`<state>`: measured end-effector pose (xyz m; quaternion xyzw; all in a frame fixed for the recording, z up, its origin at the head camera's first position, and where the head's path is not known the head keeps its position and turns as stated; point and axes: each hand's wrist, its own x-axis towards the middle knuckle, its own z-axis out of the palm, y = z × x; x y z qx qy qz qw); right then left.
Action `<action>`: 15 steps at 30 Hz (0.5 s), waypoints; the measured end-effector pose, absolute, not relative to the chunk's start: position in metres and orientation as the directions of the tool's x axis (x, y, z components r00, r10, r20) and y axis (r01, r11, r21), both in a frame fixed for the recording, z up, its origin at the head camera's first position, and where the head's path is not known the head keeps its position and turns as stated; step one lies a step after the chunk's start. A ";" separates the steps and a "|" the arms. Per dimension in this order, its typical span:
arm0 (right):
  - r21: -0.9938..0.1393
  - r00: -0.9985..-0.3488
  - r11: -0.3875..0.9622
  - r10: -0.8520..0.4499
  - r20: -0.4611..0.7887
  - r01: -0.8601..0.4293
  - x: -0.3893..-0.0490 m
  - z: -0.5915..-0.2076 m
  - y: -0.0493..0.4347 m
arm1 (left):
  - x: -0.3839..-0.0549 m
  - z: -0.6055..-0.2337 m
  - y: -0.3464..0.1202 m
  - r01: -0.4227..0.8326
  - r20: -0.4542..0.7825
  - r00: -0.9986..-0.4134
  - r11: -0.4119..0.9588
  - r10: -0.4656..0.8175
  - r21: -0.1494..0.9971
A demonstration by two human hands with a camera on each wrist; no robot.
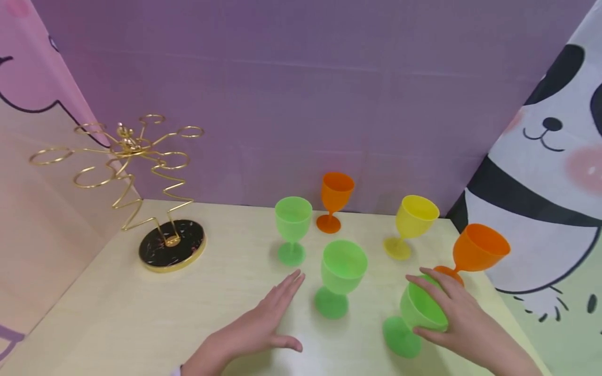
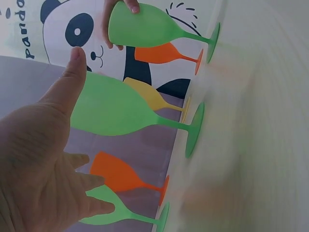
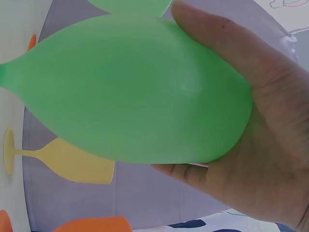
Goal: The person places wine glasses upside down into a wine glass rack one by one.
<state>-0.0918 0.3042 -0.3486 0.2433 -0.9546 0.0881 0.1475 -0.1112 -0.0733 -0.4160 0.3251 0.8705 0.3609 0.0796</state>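
My right hand (image 1: 463,321) holds a green plastic goblet (image 1: 415,309) by its bowl, thumb on the near side and fingers across the far side. In the right wrist view, that goblet's bowl (image 3: 135,92) fills the middle, with the thumb along one side. My left hand (image 1: 263,329) hovers over the table with fingers straight and thumb spread, holding nothing. Just right of it stands a second green goblet (image 1: 344,269), apart from the fingers in the head view. Behind that stands a third green goblet (image 1: 292,224).
An orange goblet (image 1: 336,190) stands at the back, a yellow goblet (image 1: 415,219) at back right, and another orange goblet (image 1: 477,250) behind my right hand. On the left is a gold wire stand (image 1: 131,149) with rings and a black round base (image 1: 160,245). Printed cloths surround the table (image 1: 117,313).
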 end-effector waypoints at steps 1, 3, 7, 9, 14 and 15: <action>-0.104 -0.842 0.868 -0.433 0.321 -0.486 -0.092 -0.348 0.304 | -0.112 -0.416 -0.074 0.504 0.093 -0.778 0.529 0.621 0.683; -0.119 -0.847 0.869 -0.425 0.319 -0.481 -0.093 -0.349 0.305 | -0.113 -0.417 -0.075 0.510 0.097 -0.778 0.534 0.621 0.674; -0.123 -0.837 0.865 -0.422 0.347 -0.487 -0.093 -0.348 0.308 | -0.115 -0.418 -0.075 0.511 0.094 -0.782 0.548 0.616 0.663; -0.118 -0.825 0.860 -0.425 0.372 -0.496 -0.093 -0.348 0.310 | -0.115 -0.418 -0.076 0.506 0.093 -0.789 0.556 0.608 0.659; -0.095 -0.800 0.859 -0.422 0.427 -0.503 -0.091 -0.349 0.313 | -0.115 -0.417 -0.077 0.501 0.099 -0.799 0.566 0.593 0.654; -0.094 -0.794 0.857 -0.422 0.438 -0.507 -0.091 -0.349 0.314 | -0.115 -0.416 -0.077 0.501 0.098 -0.799 0.568 0.593 0.653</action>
